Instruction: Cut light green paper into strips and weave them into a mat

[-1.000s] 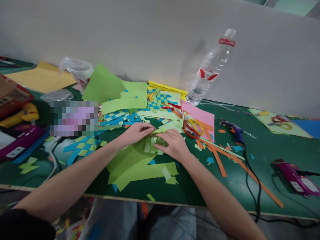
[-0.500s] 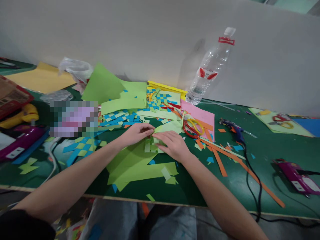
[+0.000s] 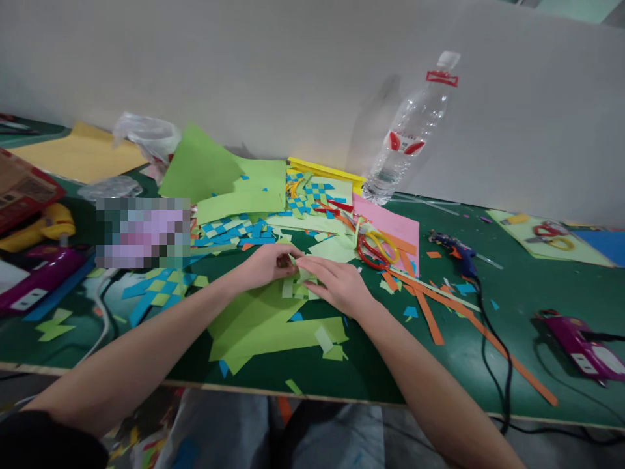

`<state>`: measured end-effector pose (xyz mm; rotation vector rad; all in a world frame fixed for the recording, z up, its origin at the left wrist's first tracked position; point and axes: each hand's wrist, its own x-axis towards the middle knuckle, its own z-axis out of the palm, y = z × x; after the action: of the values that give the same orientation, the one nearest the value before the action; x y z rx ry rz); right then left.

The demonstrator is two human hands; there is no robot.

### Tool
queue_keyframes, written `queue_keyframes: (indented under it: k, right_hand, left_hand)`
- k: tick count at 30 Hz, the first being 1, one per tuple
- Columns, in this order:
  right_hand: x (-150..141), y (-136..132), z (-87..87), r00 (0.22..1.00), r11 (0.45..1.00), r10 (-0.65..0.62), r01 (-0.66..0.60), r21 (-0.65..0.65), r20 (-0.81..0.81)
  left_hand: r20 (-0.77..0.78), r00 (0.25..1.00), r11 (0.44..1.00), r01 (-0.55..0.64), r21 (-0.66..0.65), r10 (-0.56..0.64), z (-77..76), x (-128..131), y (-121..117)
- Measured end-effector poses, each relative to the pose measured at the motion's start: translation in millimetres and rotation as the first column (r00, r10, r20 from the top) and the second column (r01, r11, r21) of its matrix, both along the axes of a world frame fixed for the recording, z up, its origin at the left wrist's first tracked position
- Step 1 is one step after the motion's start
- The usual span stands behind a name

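My left hand [image 3: 266, 266] and my right hand [image 3: 336, 281] meet at their fingertips over the middle of the table. A small piece of pale green paper strips [image 3: 293, 288] sits between and below the fingers. My left thumb and forefinger are curled into a pinch at its upper edge. The right fingers lie close together and bent over its right side, covering part of it. Beneath it is a larger sheet of green paper [image 3: 258, 312], with small cut pieces on top. Just right of my right hand lie red and yellow-handled scissors [image 3: 378, 251].
A plastic bottle [image 3: 410, 133] leans against the grey partition [image 3: 293, 78]. Blue-and-green woven paper [image 3: 163, 286] lies left, orange strips [image 3: 469, 319] right. A blue glue gun [image 3: 459, 254] has a black cord. Purple devices [image 3: 581, 345] sit at both sides; a blurred patch hides something left.
My left fingers have lifted and curled slightly, opening a small gap under the forefinger. My right fingertips have shifted a little left. The rest lies as before.
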<state>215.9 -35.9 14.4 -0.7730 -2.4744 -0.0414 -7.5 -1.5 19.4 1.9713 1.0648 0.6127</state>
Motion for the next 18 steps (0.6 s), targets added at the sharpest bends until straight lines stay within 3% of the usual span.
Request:
queue_keyframes:
  k: [8, 13, 18]
  right_hand:
    - [4.2, 3.6, 6.1, 0.998, 0.998, -0.067, 0.067, -0.012, -0.003]
    - [5.9, 7.3, 1.7, 0.998, 0.998, -0.033, 0.037, 0.057, -0.058]
    - [5.2, 9.6, -1.4, 0.997, 0.994, 0.051, -0.045, 0.097, -0.055]
  left_hand:
    - [-0.06, 0.99, 0.976, -0.118, 0.186, 0.131, 4.4, 0.9, 0.1]
    - [-0.195, 0.978, 0.941, -0.006, 0.339, 0.076, 1.3, 0.0, 0.3]
    - [-0.285, 0.956, 0.917, 0.053, 0.395, 0.068, 0.3, 1.2, 1.0]
